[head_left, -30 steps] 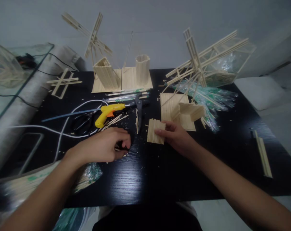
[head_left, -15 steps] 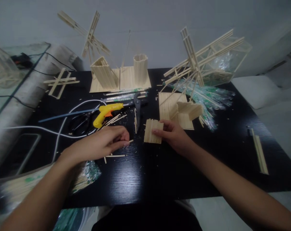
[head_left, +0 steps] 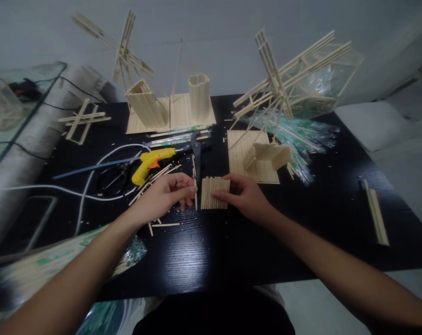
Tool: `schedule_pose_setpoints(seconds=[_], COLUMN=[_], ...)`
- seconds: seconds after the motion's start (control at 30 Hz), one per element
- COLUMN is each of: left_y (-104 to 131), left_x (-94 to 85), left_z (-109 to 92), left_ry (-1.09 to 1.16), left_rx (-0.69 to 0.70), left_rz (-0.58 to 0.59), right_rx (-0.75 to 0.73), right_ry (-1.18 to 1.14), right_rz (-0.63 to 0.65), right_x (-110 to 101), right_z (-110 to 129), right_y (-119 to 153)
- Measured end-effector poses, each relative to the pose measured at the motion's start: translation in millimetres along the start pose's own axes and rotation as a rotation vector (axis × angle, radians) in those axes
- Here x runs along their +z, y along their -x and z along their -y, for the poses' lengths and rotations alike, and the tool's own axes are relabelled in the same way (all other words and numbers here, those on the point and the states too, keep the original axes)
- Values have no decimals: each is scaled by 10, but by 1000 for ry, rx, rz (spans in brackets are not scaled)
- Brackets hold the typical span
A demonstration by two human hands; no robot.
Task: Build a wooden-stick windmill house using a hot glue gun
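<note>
My right hand (head_left: 247,197) grips a small panel of wooden sticks (head_left: 211,193) laid side by side, thumb on its face and fingers behind. Pinched in my left hand (head_left: 177,190) is a short wooden stick (head_left: 196,197), held upright just left of the panel with a narrow gap between. Behind the two hands lies a pair of dark-handled cutters (head_left: 197,146). A yellow glue gun (head_left: 150,163) rests beyond my left hand, with loose cut sticks (head_left: 151,179) beside it.
Stick-built models stand at the back: a slanted tower (head_left: 146,104), a round tower (head_left: 199,97) and a windmill frame (head_left: 280,83). A half-built base (head_left: 237,149) sits behind my right hand. A white cable (head_left: 81,204) and bagged sticks (head_left: 57,256) lie left.
My left hand has moved right and turned its short stick upright beside the panel. My right hand has shifted slightly left with the panel. The whole view has shifted a little.
</note>
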State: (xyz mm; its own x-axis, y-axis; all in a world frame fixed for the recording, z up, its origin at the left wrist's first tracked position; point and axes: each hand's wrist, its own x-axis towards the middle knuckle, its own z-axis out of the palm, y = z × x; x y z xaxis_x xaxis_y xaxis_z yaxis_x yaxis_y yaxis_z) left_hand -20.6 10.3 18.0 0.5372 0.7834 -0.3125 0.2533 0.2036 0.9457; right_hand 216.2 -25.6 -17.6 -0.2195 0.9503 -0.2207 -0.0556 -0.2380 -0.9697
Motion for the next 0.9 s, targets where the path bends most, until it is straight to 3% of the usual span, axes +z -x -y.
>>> schedule_pose_setpoints(seconds=[0.9], left_y=[-23], left_x=[58], left_z=[-53], left_ry=[4], left_rx=[-38], left_rz=[-29], right_rx=[-10], right_ry=[-57], right_rz=[19], right_x=[17], right_z=[-31], right_y=[-5])
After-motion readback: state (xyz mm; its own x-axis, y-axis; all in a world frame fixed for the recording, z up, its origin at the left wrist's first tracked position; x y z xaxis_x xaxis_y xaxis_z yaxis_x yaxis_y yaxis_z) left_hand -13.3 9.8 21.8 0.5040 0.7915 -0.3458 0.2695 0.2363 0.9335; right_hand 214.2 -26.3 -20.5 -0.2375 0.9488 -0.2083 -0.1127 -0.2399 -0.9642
